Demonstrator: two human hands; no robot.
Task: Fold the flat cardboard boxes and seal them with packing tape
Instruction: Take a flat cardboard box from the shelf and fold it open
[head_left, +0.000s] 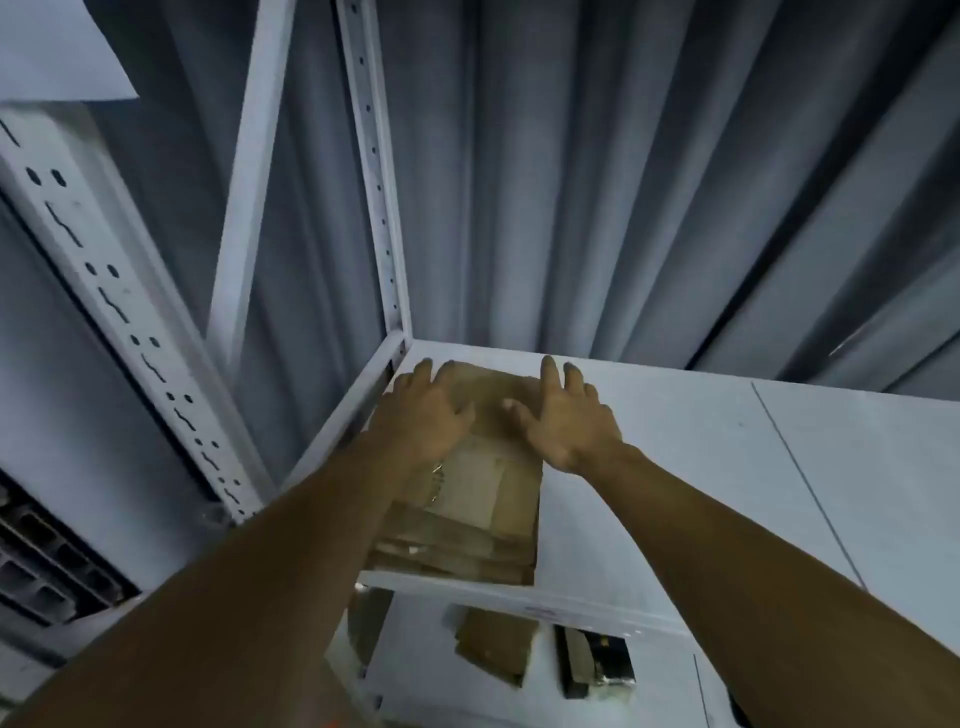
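Two bare forearms fill the bottom of the frame, reaching up and forward onto a pale shelf (675, 467). Left hand (423, 413) lies palm-down on the far left part of a stack of flat cardboard boxes (483, 499), fingers spread and loosely curled over the cardboard, not clamped on anything. Right hand (563, 421) lies flat on the stack's far right edge, fingers splayed apart, thumb pointing in toward the left hand; no grasp, just resting or pressing, contact itself blurred. The stack sits in the shelf's left rear corner, just beside the perforated metal upright (376, 171), its near edge flush with the shelf's front lip. Several layers of flattened board show at that near edge. Grey corrugated wall (623, 182) behind the shelf. A second perforated post (104, 291) runs diagonally at left. Below the shelf lip, more brown cardboard pieces (496, 644) lie on a lower level, next to a dark object (592, 665) too blurred to identify.
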